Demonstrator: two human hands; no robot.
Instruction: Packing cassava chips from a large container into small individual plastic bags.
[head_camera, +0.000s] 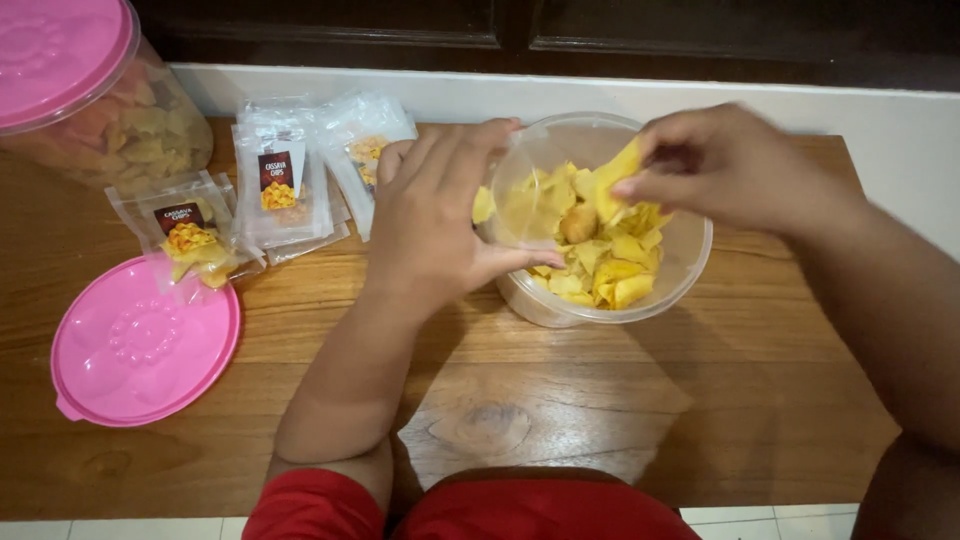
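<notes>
1. Nearest the camera: one red garment (520, 512) at the bottom edge, worn by the person, and beyond it one wooden table (620, 400) that bears everything else.

2. One loose pink lid (145, 345) lies flat at the near left of the table, apart from both hands. It is round, with a raised flower pattern.

3. One left hand (440, 225) is at mid-table. Its fingers are spread and curved, pressed against the left outer wall of the clear tub, with the thumb lying along the near rim. It pinches nothing.

4. One clear plastic tub (680, 270), round and open, stands right of centre, tilted slightly toward the person. It holds a heap of yellow chips (605, 265), too many and too overlapped to count.

5. One right hand (725, 165) hovers over the tub's far right rim. Its fingertips are pinched on one large yellow chip (615, 175), lifted above the heap. The hand is slightly blurred.

6. Small clear packets (275, 185) with dark labels lie left of the left hand. One filled packet (190, 240) sits nearest the lid; at least four more are stacked behind, exact count not discernible.

7. Farthest: one large clear jar (140, 130) of chips at the top-left corner, closed with a second pink lid (55, 55). Pink lids total two.
</notes>
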